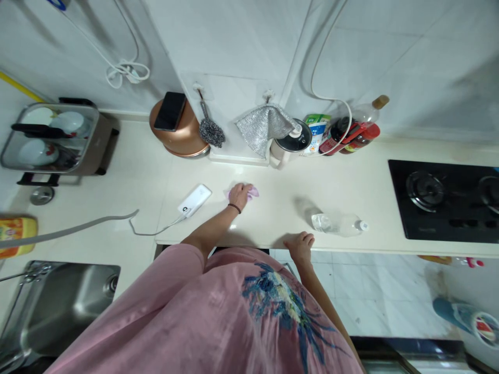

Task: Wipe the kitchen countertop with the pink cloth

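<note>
My left hand [239, 195] presses a small pink cloth [253, 192] against the pale countertop [273, 208], its fingers closed over it. Parts of the cloth show on both sides of the hand. My right hand [301, 247] rests on the counter's front edge with fingers apart and nothing in it. Just right of that hand is a clear plastic bottle [343, 224] with a white cap; I cannot tell whether it stands or lies. To the left of the cloth lies a white power bank [195, 200] with a cable attached.
Along the wall are a copper-coloured round pot [187, 137] with a black phone [170, 111] on it, a kettle [286, 148] and sauce bottles [353, 137]. A scrubber [211, 132] and grey cloth [265, 124] hang above. A stove [440, 208] is right, a sink [70, 306] left.
</note>
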{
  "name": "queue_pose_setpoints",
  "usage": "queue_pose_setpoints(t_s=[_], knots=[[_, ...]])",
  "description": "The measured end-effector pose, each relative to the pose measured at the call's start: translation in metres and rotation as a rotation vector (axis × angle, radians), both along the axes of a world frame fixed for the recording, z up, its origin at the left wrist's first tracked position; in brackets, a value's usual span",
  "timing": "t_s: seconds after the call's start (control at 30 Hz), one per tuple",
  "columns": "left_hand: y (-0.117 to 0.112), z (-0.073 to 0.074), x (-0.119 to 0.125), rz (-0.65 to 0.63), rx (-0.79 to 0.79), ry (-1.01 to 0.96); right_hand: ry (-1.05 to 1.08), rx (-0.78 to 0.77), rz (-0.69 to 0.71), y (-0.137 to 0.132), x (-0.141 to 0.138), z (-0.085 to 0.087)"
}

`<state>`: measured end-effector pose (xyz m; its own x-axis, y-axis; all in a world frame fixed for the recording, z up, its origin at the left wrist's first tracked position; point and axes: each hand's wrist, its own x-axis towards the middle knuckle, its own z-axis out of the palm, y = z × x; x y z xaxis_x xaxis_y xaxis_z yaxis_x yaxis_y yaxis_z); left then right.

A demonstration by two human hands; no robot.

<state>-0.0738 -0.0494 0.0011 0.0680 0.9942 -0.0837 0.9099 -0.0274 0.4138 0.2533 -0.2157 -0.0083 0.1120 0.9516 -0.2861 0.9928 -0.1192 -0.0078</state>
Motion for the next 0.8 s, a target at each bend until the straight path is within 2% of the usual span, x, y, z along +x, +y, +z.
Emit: queue_pose_setpoints(t_s=[0.1,0.2,0.27,0.37,0.5,0.57,0.67,0.8], knots=[[0.024,0.001,-0.005,0.114,0.036,-0.024,0.010,0.034,-0.005,-0.001,0.000,0.001],[0.026,0.004,0.003,0.068,0.017,-0.039,0.025,0.041,-0.028,-0.001,-0.001,0.003],[0.013,0.004,0.010,-0.025,-0.006,-0.035,0.020,0.028,-0.039,0.000,-0.002,0.006],[-0.020,0.001,0.009,-0.201,-0.027,-0.020,0.002,0.016,-0.035,0.000,-0.003,0.008],[-0.058,-0.012,-0.020,-0.447,-0.049,-0.037,-0.006,0.015,-0.034,-0.001,-0.001,0.006],[-0.062,-0.018,-0.035,-0.480,-0.027,-0.109,-0.013,0.023,-0.004,-0.002,0.000,0.004],[-0.043,-0.022,-0.036,-0.386,0.039,-0.248,-0.046,0.056,0.049,-0.003,0.001,0.001],[0.005,-0.019,0.008,-0.157,0.090,-0.294,-0.079,0.089,0.064,-0.003,0.001,0.000]])
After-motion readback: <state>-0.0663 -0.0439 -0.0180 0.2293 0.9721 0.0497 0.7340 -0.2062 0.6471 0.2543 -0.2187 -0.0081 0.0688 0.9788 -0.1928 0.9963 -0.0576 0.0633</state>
